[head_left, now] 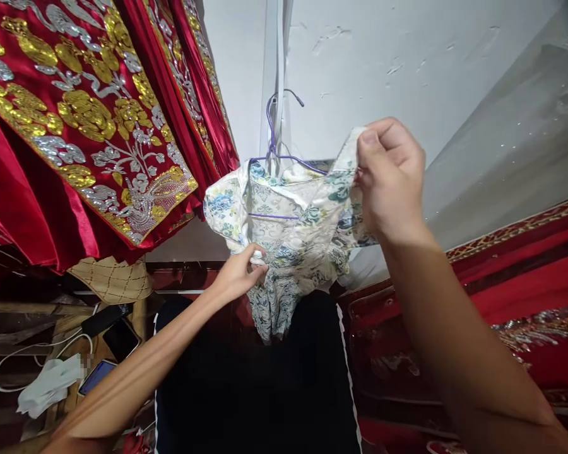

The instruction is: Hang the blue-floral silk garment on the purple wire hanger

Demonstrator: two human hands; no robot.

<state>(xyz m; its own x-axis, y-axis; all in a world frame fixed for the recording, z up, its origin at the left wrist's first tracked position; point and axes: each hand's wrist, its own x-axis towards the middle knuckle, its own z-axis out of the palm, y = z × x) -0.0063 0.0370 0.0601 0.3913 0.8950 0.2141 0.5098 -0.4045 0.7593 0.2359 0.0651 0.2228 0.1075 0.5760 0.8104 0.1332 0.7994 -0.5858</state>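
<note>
We note one floral garment (288, 246) of cream cloth printed with blue and green blossoms, bunched and creased, draped over one purple wire hanger (277, 135) that hangs before the pale wall (407, 57) at the centre of the view. The garment's lower part tapers to a hanging point above a black cloth (255, 378) with white edging at 6 o'clock. Two hands are at work on it, both our own. Our left hand (239, 274) reaches up from 7 o'clock with the arm extended, fingers and thumb pinched together on a fold at the garment's lower left edge. Our right hand (390, 180) is raised at 2 o'clock of the garment, forearm running down to 4 o'clock, knuckles curled and thumb pressed against the forefinger, clamped on the garment's upper right corner and lifting it clear of the hanger. At 10 o'clock hang red garments (76, 126) embroidered in gold and silver; we cannot tell their exact number. More red embroidered cloth (525, 284) lies at 3 o'clock. At 8 o'clock we count two phones (111, 353) lying beside a white cable (33, 353) and one white crumpled cloth (47, 388).
</note>
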